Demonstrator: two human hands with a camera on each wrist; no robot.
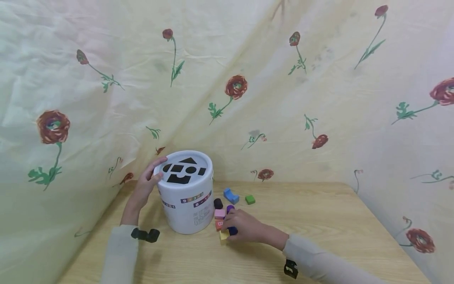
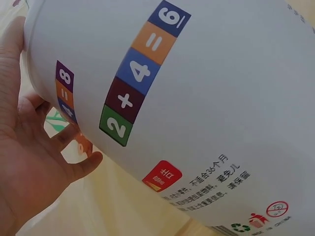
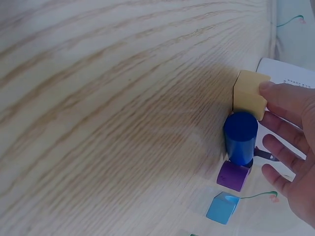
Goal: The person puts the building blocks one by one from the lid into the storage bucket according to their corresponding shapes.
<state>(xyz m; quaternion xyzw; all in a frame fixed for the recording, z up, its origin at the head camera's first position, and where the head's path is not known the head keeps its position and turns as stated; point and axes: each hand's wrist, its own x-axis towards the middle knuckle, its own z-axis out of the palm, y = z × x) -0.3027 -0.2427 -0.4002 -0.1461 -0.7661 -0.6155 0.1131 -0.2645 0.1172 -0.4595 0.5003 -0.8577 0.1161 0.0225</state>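
A white tub (image 1: 186, 211) with shaped holes in its lid stands at the table's left. My left hand (image 1: 144, 185) rests on the lid's left rim, thumb on top; in the left wrist view the hand (image 2: 42, 147) is beside the tub (image 2: 206, 118), fingers spread. To the right of the tub, my right hand (image 1: 244, 227) pinches a yellow block (image 1: 224, 236) that stands on the table. The right wrist view shows the thumb of this hand (image 3: 290, 132) on the yellow block (image 3: 250, 93), beside a blue cylinder (image 3: 240, 140). Part of the fingers is hidden.
Behind the right hand lie pink (image 1: 220, 213), red (image 1: 219, 225) and purple (image 1: 230, 208) blocks and a black piece (image 1: 218, 204). Farther back are a blue notched block (image 1: 231, 196) and a green block (image 1: 250, 199). A flowered cloth (image 1: 269, 118) hangs behind the table.
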